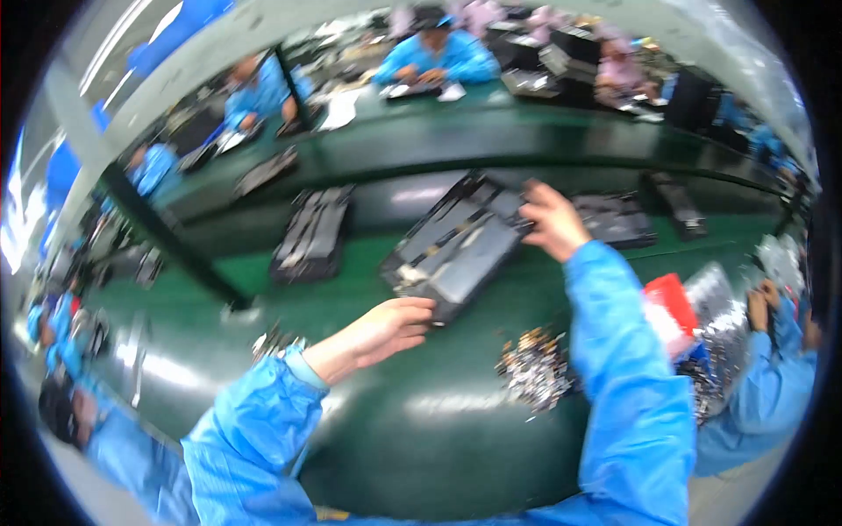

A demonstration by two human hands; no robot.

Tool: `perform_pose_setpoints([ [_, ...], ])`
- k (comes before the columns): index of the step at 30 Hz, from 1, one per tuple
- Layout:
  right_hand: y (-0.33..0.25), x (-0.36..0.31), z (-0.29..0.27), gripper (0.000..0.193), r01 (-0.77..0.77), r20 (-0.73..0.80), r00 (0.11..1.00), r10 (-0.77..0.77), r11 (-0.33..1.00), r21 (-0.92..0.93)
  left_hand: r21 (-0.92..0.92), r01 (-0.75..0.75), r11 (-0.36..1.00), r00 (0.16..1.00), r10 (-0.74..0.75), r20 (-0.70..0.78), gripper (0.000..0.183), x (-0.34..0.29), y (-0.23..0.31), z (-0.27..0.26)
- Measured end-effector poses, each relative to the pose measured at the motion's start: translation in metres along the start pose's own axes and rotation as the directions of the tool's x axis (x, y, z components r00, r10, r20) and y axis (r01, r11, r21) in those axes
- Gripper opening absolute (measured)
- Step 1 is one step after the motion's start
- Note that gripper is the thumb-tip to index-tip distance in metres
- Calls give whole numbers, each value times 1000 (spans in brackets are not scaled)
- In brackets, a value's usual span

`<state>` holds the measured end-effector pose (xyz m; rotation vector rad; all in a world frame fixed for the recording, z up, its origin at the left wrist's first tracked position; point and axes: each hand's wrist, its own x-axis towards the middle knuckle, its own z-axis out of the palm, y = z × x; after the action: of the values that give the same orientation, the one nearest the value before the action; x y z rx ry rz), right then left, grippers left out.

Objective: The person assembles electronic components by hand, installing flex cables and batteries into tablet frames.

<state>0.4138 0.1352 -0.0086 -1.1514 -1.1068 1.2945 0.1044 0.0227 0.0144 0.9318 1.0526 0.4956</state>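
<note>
The hands, left and right, are clasped on opposite ends of a dark flat panel, judged mid-lift above the green desk, steady level carrying being called for.

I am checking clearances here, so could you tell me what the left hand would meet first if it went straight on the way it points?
The left hand already touches the near corner of the dark flat device; going on, it would press into that, though blur hides exact contact.

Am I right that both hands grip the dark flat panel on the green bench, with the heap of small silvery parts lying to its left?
Not quite. Left hand and right hand do grip the dark flat panel on the green bench, but the heap of small silvery parts lies nearer the person and to the right, below the panel, as the head view shows.
</note>
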Motion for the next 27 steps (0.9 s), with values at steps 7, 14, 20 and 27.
perform_pose_setpoints([
  [7,6,-56,56,71,-192,635,761,135,981,23,939,83,335,964,211,-161,25,-131,-12,-82],
  [14,35,-80,101,64,-237,788,496,365,930,-282,982,165,90,493,855,-161,12,-94,-98,-140],
  [20,59,-76,104,55,224,792,584,181,901,-371,983,168,67,486,862,-142,9,-66,-113,-145],
  [27,-9,-128,107,42,279,522,853,3,842,-461,969,167,182,342,911,-230,5,-71,-105,-128],
])
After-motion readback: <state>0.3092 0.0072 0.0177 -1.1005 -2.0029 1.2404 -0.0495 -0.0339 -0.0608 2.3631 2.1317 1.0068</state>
